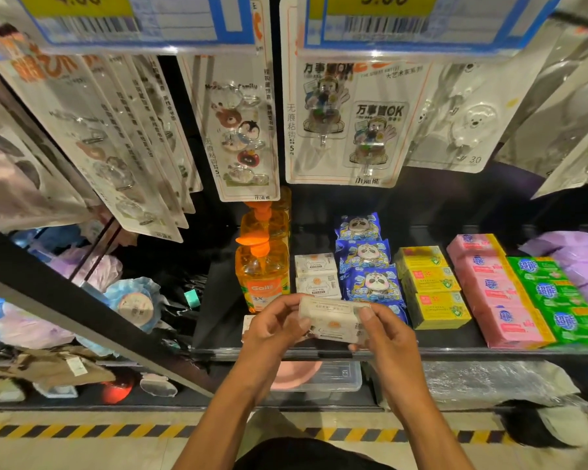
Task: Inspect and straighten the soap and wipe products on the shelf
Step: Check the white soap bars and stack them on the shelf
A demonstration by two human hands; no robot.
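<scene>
A shop aisle: yellow price labels (384, 22) with barcodes run overhead, carded adhesive hooks (243, 130) hang beneath them, and boxed soaps (435, 300) sit in rows of identical packs along a shelf (455, 351)

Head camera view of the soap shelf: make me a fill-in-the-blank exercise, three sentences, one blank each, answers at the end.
The white rectangular pack is gripped by ____ hands, the left hand and the right hand.
The row of yellow cardboard soap boxes lies between the blue panda-print packs and the ____ wrapped soap bars.
The clear plastic pump bottles hold ____ liquid.
Missing words: both; pink; orange.
</scene>
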